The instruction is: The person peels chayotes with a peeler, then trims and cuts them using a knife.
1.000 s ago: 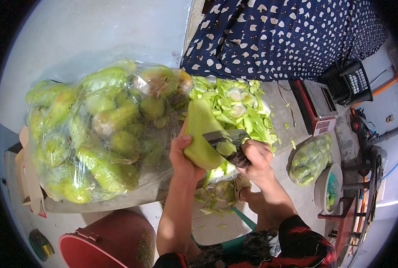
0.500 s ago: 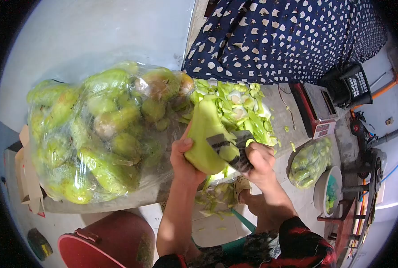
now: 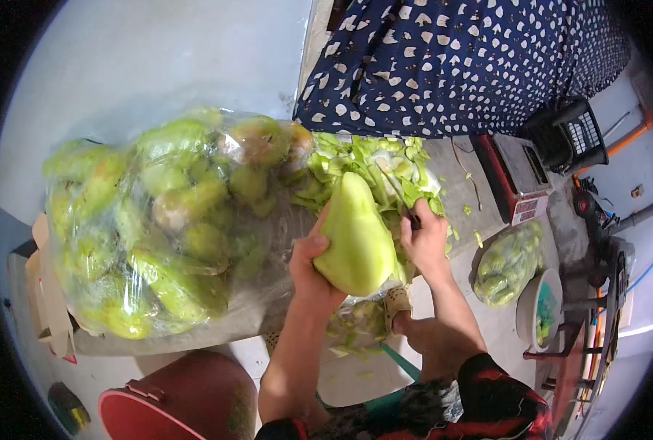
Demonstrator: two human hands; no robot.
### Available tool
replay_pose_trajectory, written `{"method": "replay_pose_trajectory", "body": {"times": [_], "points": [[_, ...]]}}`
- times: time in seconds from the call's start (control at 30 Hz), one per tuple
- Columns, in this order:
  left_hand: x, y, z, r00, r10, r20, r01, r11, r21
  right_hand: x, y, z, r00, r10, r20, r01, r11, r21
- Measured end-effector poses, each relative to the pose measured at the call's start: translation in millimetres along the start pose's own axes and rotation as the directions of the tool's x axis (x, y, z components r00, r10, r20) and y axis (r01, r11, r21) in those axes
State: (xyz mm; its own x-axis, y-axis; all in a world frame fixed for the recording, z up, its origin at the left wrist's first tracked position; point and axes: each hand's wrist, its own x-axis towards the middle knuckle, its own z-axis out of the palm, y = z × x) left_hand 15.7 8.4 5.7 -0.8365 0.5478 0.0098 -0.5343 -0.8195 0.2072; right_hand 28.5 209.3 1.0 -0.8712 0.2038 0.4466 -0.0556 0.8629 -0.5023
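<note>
My left hand (image 3: 312, 268) grips a large pear-shaped pale green fruit (image 3: 357, 246), which looks like a green papaya, from its left side. Its skin looks smooth and pale, with the narrow end pointing away from me. In my right hand (image 3: 428, 240), just right of the fruit, is a knife (image 3: 397, 188). Its blade points up and left over a heap of green peelings (image 3: 414, 165), apart from the fruit. My fingers cover most of the knife's dark handle.
A big clear plastic bag of green fruits (image 3: 172, 198) fills the table's left. A dark spotted curtain (image 3: 444, 66) hangs behind. To the right are a red scale (image 3: 513, 176), a black basket (image 3: 572, 136), a smaller bag (image 3: 510, 264) and a white basin (image 3: 528, 323). A red bucket (image 3: 180, 403) stands lower left.
The knife has come off the fruit's right side, and its blade has turned edge-on toward the heap. My left hand has shifted the fruit slightly right, its broad side now facing me.
</note>
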Motion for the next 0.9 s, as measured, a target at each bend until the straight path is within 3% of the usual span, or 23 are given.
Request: {"method": "replay_pose_trajectory", "body": {"times": [0.07, 0.17, 0.23, 0.27, 0.33, 0.4, 0.63, 0.8, 0.87, 0.9], "points": [[1.4, 0.0, -0.6, 0.998, 0.024, -0.063, -0.027, 0.998, -0.056, 1.8, -4.8, -4.2, 0.998, -0.057, -0.034, 0.056, 0.998, -0.043], [7.5, 3.3, -0.1, 0.990, 0.054, -0.131, -0.067, 0.993, -0.098, 1.1, -16.7, -8.3, 0.998, 0.043, -0.048, -0.040, 0.997, 0.064], [9.0, 6.4, -2.5, 0.988, 0.075, -0.137, -0.089, 0.991, -0.096, -4.8, -20.4, -10.6, 0.980, -0.167, -0.109, 0.180, 0.976, 0.125], [8.8, 8.6, -5.3, 0.979, 0.097, -0.181, -0.118, 0.987, -0.109, -4.4, -23.7, -14.3, 0.980, -0.169, -0.106, 0.182, 0.975, 0.125], [7.9, 9.0, -6.4, 0.967, 0.115, -0.229, -0.145, 0.982, -0.120, -4.2, -38.5, -24.9, 0.802, -0.571, -0.172, 0.593, 0.795, 0.124], [9.8, 9.8, -2.7, 0.962, 0.185, -0.199, -0.180, 0.983, 0.041, -7.4, -42.8, -29.9, 0.676, -0.719, -0.162, 0.737, 0.655, 0.167], [9.2, 9.6, -22.7, 0.973, 0.209, -0.094, -0.187, 0.961, 0.202, -12.9, -57.5, -26.0, 0.626, -0.762, -0.163, 0.780, 0.607, 0.152], [9.6, 7.2, -11.3, 0.970, 0.231, -0.071, -0.217, 0.962, 0.164, -13.6, -54.1, -22.8, 0.622, -0.764, -0.173, 0.783, 0.609, 0.126], [8.7, 7.9, -7.3, 0.969, 0.234, -0.073, -0.222, 0.964, 0.144, -13.9, -43.5, -19.2, 0.717, -0.691, -0.096, 0.697, 0.707, 0.121], [7.9, 9.7, -4.5, 0.953, 0.266, -0.146, -0.245, 0.958, 0.147, -11.9, -37.3, -16.1, 0.799, -0.601, -0.040, 0.602, 0.795, 0.075]]}}
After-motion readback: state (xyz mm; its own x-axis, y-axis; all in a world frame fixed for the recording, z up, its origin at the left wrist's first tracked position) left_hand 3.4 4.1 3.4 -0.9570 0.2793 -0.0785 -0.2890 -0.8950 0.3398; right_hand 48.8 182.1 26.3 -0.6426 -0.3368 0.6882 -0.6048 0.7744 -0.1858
